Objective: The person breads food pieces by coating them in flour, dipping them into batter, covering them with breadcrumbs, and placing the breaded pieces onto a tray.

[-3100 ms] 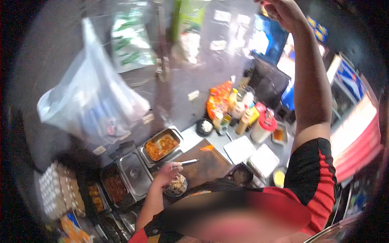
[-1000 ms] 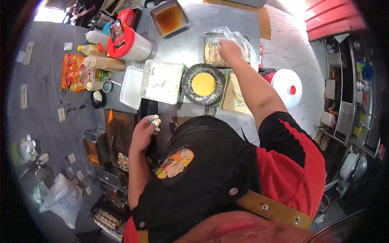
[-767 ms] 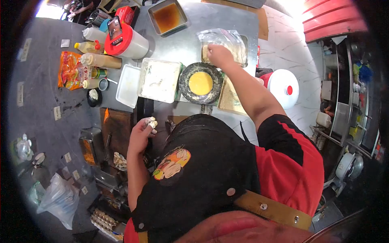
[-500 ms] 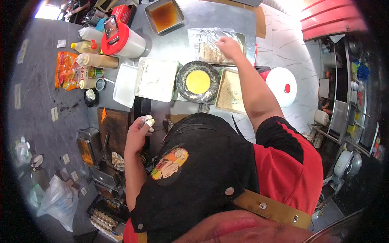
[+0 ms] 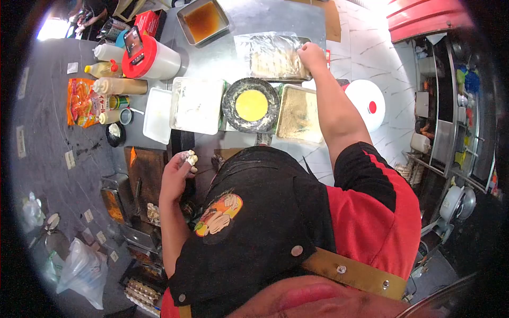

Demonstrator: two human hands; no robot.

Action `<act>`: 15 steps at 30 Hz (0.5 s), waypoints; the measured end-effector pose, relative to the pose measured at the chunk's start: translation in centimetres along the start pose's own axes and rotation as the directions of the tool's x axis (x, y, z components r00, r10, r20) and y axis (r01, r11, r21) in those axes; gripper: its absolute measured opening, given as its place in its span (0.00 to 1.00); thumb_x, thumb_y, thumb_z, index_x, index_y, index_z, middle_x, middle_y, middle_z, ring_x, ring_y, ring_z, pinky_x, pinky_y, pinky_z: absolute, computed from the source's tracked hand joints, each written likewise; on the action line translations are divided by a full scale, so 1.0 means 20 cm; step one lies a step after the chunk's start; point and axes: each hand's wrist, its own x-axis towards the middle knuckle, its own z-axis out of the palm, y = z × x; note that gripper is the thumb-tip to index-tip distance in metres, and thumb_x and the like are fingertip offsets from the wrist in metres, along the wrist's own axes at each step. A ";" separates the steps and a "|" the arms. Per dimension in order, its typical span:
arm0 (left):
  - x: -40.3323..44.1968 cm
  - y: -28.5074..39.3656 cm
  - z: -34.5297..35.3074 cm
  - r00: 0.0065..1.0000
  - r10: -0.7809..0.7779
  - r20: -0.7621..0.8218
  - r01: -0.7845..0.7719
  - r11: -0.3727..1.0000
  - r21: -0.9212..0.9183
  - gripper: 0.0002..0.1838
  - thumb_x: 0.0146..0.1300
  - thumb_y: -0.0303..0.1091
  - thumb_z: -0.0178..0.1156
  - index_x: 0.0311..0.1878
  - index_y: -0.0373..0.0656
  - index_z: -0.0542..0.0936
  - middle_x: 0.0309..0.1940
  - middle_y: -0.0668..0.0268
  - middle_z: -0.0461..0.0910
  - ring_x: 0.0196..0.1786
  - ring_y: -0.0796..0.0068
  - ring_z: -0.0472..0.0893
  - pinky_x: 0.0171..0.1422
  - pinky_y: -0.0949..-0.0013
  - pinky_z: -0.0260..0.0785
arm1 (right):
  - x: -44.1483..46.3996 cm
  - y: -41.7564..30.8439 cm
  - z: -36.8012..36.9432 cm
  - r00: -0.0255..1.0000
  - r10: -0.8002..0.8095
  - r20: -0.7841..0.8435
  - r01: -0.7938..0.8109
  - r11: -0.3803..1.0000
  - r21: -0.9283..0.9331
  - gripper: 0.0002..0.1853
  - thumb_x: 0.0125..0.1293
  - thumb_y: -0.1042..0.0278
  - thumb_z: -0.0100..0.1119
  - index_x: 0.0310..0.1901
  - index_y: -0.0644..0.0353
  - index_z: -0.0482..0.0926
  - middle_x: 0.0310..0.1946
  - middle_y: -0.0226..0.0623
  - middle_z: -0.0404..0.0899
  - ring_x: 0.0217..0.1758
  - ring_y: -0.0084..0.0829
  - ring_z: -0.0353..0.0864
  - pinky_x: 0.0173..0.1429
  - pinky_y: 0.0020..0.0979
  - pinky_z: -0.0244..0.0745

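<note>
My right hand (image 5: 314, 55) reaches to the far right of the steel table, its fingers closed on the edge of a clear plastic film (image 5: 275, 46). The film lies over a shallow metal tray (image 5: 289, 78) with pale contents showing through. Near my body on the left, my left hand (image 5: 177, 172) hangs below the table edge, fingers curled and tips caked with pale, floury clumps; whether it holds anything is unclear. Between the hands, a dark flour-dusted pan or bowl (image 5: 229, 108) holds yellow liquid (image 5: 251, 105). A tray of brownish crumbs (image 5: 298, 108) sits right of it.
Left of the pan are a white floured tray (image 5: 196, 106) and a white plastic tray (image 5: 157, 115). Squeeze bottles (image 5: 121, 86), a red-lidded tub (image 5: 161, 61) with a phone (image 5: 133, 45) on top, and a pan of brown liquid (image 5: 202, 21) stand beyond. A white round container (image 5: 364, 100) is at right.
My right hand has moved right along the film to the tray's right side, drawing the film slightly that way. My left hand stays nearly in place. The whole view has shifted slightly.
</note>
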 end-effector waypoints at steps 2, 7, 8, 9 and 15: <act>0.00 -0.01 0.00 1.000 0.001 0.010 -0.001 1.000 -0.015 0.19 0.81 0.35 0.63 0.70 0.44 0.81 0.56 0.68 0.88 0.45 0.77 0.87 0.49 0.70 0.80 | 0.00 0.00 0.02 0.999 -0.028 -0.031 0.027 0.999 -0.034 0.18 0.70 0.54 0.62 0.51 0.57 0.90 0.52 0.50 0.91 0.59 0.54 0.89 0.65 0.53 0.82; -0.01 0.00 0.02 1.000 -0.009 0.016 0.009 1.000 -0.004 0.18 0.80 0.34 0.63 0.69 0.44 0.81 0.55 0.69 0.88 0.45 0.77 0.86 0.49 0.70 0.80 | 0.07 0.01 0.06 0.999 0.041 0.003 -0.041 0.999 -0.020 0.19 0.68 0.51 0.65 0.52 0.55 0.90 0.53 0.49 0.91 0.61 0.53 0.87 0.66 0.50 0.81; -0.01 0.01 0.03 1.000 -0.009 0.013 0.009 1.000 0.002 0.18 0.80 0.35 0.63 0.69 0.44 0.81 0.55 0.69 0.88 0.45 0.77 0.86 0.49 0.70 0.80 | 0.06 0.00 0.03 0.999 0.041 0.003 -0.041 0.999 -0.025 0.19 0.68 0.51 0.65 0.52 0.55 0.90 0.53 0.49 0.90 0.61 0.53 0.87 0.66 0.50 0.81; -0.01 0.01 0.04 1.000 -0.008 0.009 0.008 1.000 0.006 0.19 0.80 0.35 0.63 0.69 0.44 0.81 0.55 0.69 0.88 0.45 0.77 0.86 0.49 0.70 0.80 | 0.05 0.00 0.01 0.999 0.038 0.003 -0.038 0.999 -0.031 0.19 0.68 0.52 0.65 0.52 0.55 0.89 0.54 0.49 0.90 0.62 0.53 0.87 0.66 0.50 0.81; -0.03 0.00 0.06 0.999 -0.016 -0.032 0.015 0.999 -0.046 0.16 0.78 0.33 0.63 0.65 0.43 0.83 0.51 0.72 0.88 0.44 0.80 0.84 0.48 0.71 0.76 | 0.01 0.14 -0.10 0.999 0.030 -0.014 -0.031 0.995 -0.091 0.15 0.69 0.52 0.63 0.46 0.54 0.88 0.50 0.45 0.91 0.58 0.53 0.88 0.61 0.51 0.81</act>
